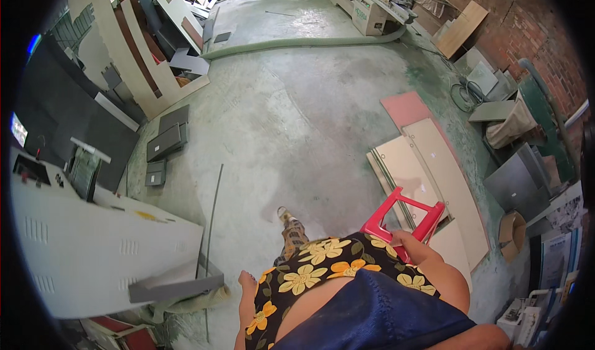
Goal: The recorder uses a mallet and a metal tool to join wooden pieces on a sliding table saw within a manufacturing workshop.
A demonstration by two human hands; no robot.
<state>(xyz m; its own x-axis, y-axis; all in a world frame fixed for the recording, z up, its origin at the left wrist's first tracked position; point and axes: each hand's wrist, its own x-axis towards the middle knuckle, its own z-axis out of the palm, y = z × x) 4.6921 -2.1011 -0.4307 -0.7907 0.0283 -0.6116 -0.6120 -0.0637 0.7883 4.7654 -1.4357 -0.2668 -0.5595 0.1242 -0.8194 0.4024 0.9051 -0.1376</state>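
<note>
My right hand (401,238) is closed around the edge of a red plastic stool (427,227), carried at my right side. The stool is tilted, and its open frame and legs show; part of it is hidden behind my arm and clothing. My left hand (247,280) hangs low at my left side, with nothing visible in it. Its fingers show only in small part and look loose. Beneath me one foot in a shoe (284,214) is stepping on the concrete floor (248,133).
Flat beige panels (427,164) and a reddish board (409,109) lie on the right. A white machine cabinet (93,251) stands at left, near dark panel pieces (164,145). A thick hose (304,41) crosses the floor ahead, by a saw machine (369,15). A cardboard box (512,235) stands right.
</note>
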